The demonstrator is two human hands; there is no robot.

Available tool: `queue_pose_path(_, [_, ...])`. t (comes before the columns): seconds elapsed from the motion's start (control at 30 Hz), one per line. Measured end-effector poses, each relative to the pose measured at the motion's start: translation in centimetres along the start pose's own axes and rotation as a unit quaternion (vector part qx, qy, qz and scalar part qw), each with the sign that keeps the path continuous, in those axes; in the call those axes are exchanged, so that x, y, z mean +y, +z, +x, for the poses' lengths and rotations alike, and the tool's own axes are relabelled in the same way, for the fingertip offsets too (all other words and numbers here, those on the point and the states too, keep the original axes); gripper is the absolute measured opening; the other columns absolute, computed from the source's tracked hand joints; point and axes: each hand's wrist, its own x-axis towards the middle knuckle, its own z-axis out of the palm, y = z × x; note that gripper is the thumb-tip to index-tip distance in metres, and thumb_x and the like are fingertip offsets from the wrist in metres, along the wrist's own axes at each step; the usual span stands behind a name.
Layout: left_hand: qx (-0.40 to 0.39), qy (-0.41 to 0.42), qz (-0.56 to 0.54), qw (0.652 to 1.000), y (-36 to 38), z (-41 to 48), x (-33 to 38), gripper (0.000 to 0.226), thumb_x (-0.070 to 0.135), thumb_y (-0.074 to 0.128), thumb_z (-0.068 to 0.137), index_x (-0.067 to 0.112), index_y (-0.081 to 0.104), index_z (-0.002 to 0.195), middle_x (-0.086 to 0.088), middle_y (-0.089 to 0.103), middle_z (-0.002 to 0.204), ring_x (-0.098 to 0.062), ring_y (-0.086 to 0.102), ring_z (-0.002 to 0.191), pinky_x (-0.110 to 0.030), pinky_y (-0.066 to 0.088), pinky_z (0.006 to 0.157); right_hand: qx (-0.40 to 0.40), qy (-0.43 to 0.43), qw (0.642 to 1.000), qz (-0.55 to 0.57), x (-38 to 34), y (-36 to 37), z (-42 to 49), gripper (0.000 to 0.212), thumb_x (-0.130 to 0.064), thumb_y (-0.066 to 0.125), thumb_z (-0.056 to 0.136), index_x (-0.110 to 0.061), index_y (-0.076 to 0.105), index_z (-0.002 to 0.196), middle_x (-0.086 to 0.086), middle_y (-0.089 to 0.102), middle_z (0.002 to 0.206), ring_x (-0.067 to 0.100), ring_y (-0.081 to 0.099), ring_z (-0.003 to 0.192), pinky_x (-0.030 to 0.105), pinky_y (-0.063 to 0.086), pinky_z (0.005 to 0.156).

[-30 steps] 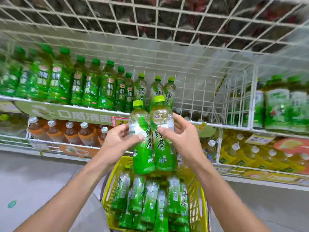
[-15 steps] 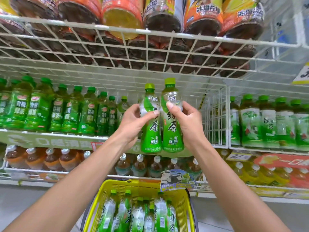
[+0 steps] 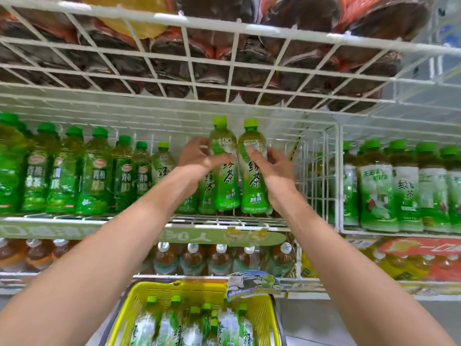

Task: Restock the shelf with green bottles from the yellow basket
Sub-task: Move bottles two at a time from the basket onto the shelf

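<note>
**Two green bottles arriving at the shelf, centre of frame.** The left hand grasps the left bottle round its shoulder. The right hand grasps the right bottle the same way, with its thumb across the top of the label. Both bottles are upright and touch side by side.

A second ago the pair hangs low, just above the yellow basket. Half a second ago it is raised in front of the shelf edge. Now the bottles are inside the bay, their bases level with the wire shelf; whether they already rest on it cannot be told.

They stand just in front of stocked bottles with the same label, to the right of the darker green row at the left of the frame. Bare wire lies to their right.

Judged from this, the pair is almost placed and only the release is left. The basket, at bottom centre, holds many more bottles, so the restocking looks far from finished.
</note>
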Motion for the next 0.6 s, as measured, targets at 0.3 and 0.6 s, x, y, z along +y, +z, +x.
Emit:
queue_pose_path(0.3, [-0.001, -0.007, 0.081, 0.997, 2.2, 4.7, -4.1, 0.047, 0.019, 0.093, 0.069, 0.023, 0.061, 0.103, 0.002, 0.067, 0.093, -0.012, 0.065, 0.074, -0.011, 0.049, 0.049, -0.058, 0.042, 0.997, -0.039, 6.6, -0.6, 3.7, 0.026, -0.030, 0.077, 0.090, -0.021, 0.071, 0.114, -0.014, 0.076, 0.100, -0.007, 0.071, 0.090, 0.015, 0.056, 0.083])
queue_pose_path(0.6, [-0.004, 0.062, 0.277, 0.959, 4.8, 6.1, -4.7, 0.043, 0.037, 0.090, 0.070, 0.020, 0.058, 0.094, 0.008, 0.063, 0.078, -0.005, 0.060, 0.066, -0.017, 0.038, 0.052, -0.086, 0.054, 0.991, -0.083, 9.0, -2.2, 6.8, 0.046, -0.043, 0.077, 0.085, -0.020, 0.071, 0.125, -0.008, 0.076, 0.114, 0.011, 0.070, 0.111, 0.032, 0.052, 0.099])
